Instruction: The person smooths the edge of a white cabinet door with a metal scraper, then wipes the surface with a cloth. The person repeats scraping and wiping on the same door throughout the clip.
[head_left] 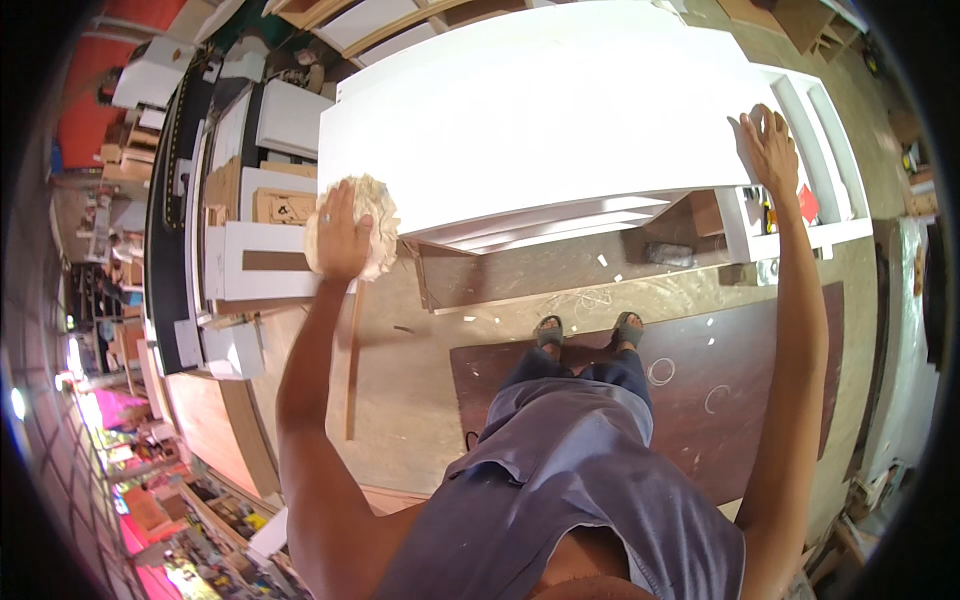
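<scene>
A large white panel (520, 120) lies across the upper middle, brightly lit. On its near left corner my left hand (342, 225) presses a crumpled cream cloth (380, 240), fingers over the bundle. My right hand (772, 150) rests at the panel's right end, fingers apart and slightly bent, holding nothing visible. Beside it is a white frame (832, 150) with long slots and a compartment holding small tools and a red item (808, 203).
Stacked boards and pale cabinet parts (280, 120) stand at the left beside a long black rail (170, 250). My sandaled feet (628, 325) stand on a dark brown board (720, 410) on the floor. A wooden strip (354, 380) lies left of them; workshop clutter lines both sides.
</scene>
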